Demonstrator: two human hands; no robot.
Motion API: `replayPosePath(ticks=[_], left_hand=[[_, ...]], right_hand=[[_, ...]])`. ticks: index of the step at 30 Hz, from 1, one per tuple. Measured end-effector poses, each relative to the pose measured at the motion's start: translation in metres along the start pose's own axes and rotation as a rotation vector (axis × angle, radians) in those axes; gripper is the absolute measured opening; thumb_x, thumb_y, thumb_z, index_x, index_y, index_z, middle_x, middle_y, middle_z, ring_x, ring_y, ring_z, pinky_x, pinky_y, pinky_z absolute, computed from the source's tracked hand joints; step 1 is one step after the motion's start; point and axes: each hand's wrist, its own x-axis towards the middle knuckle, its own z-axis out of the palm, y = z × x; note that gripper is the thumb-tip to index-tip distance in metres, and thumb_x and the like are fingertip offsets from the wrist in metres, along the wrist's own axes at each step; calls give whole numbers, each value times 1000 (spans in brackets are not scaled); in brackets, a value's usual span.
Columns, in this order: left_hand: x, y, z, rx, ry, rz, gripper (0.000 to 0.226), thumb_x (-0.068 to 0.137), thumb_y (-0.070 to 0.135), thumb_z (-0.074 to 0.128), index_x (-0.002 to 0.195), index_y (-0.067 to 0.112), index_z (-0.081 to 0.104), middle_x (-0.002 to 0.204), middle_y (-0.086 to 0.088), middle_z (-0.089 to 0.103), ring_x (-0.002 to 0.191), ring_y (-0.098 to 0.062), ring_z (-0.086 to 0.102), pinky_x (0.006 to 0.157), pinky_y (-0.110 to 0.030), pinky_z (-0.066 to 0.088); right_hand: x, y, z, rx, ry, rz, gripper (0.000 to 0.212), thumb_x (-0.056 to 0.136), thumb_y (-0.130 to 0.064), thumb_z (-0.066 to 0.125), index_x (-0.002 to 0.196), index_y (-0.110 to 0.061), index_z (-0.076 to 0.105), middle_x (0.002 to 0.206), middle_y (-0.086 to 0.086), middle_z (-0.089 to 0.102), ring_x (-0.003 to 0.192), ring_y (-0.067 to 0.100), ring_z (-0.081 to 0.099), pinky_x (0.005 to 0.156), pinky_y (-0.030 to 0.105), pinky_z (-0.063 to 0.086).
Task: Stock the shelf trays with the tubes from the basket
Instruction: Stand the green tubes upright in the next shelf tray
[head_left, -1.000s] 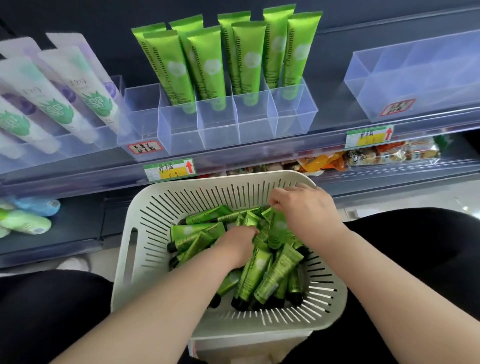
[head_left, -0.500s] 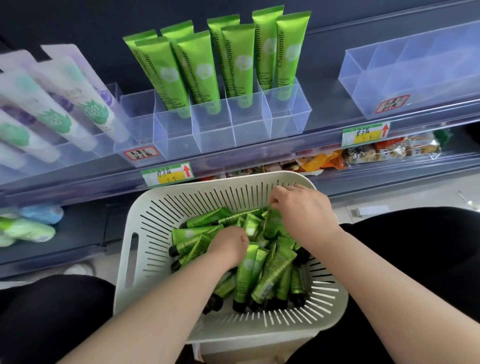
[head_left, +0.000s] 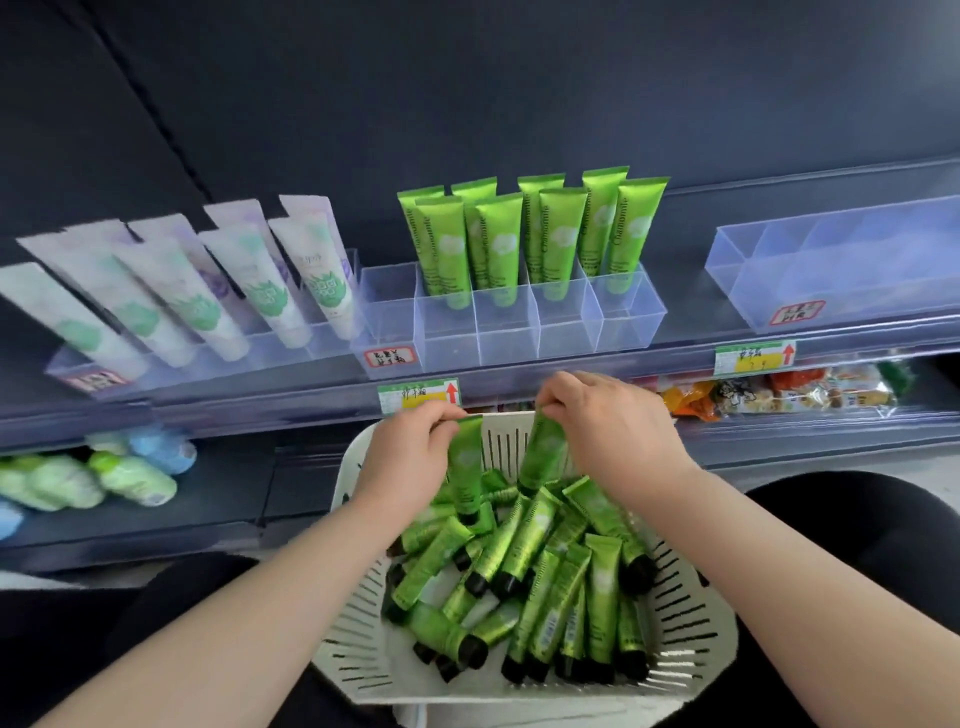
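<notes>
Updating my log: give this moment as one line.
left hand: holds green plastic tube; right hand: holds second green tube; white slotted basket: tubes inside

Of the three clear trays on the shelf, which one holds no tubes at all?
The right-hand tray: nothing stands in its compartments. The middle tray holds upright green tubes, the left tray leaning white tubes.

The green tubes (head_left: 524, 551) are soft plastic with a glossy, faintly metallic sheen; their black caps (head_left: 470, 652) look smooth, with a dull shine. The white basket (head_left: 691, 639) is slotted moulded plastic, matt. The divider tray (head_left: 509, 332) is clear, hard plastic with smooth, glossy walls, as is the tray at the right (head_left: 831, 275). The white tubes (head_left: 270, 291) have a satin finish. The price label (head_left: 418, 397) is printed paper. The snack packets (head_left: 779, 395) are shiny crinkled film. The back panel (head_left: 467, 93) is dark and matt.
</notes>
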Motion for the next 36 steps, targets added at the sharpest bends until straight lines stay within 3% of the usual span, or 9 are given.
replayPosePath(ticks=[6,11,15,18,20,25,32,36], left_hand=[[29,39,-70,-205,208,124,24,94,11,56,95,31,69,89,13,69,81,-10,67,79,-40,57],[67,69,-124,-162,423,184,26,92,9,54,90,29,70,85,21,65,85,-16,67,82,-40,55],[97,83,-146,-53,518,197,25,90,8,53,90,25,71,84,12,66,86,-18,65,81,-29,50],[117,84,-151,15,559,191,24,92,8,53,93,24,71,84,11,63,84,-14,58,70,-15,37],[131,82,-150,67,543,185,24,93,9,51,95,22,71,89,8,65,85,-11,54,66,-12,32],[160,75,-144,279,365,163,24,93,13,48,97,24,69,100,2,68,95,-21,59,82,-36,49],[179,69,-139,530,241,128,32,83,0,45,92,24,65,93,-4,64,79,-28,58,63,-31,45],[183,71,-138,623,193,88,35,79,0,47,96,25,63,95,-6,62,81,-30,55,63,-31,40]], right_hand=[[52,-26,-51,49,140,-44,11,96,-24,49,100,-22,59,91,-6,65,82,20,60,53,30,43],[98,-46,-89,65,304,-72,14,98,-25,45,98,-23,58,93,-7,64,86,20,57,56,33,44],[124,-57,-101,72,364,-100,14,98,-24,42,97,-25,56,92,-8,63,87,20,55,58,35,45],[134,-60,-97,41,357,-126,15,99,-23,41,99,-24,56,92,-6,63,86,21,55,58,34,41],[139,-59,-91,3,341,-134,14,99,-20,42,100,-23,56,90,-5,63,83,21,54,58,32,34],[144,-54,-80,-8,313,-138,11,96,-18,50,98,-22,60,86,-4,66,78,20,52,55,30,27],[153,-54,-75,-17,352,-140,8,90,-13,59,89,-20,64,75,-3,66,71,22,51,55,28,24],[158,-58,-72,-17,363,-147,9,92,-17,56,89,-20,63,75,-4,65,71,22,51,56,29,28]])
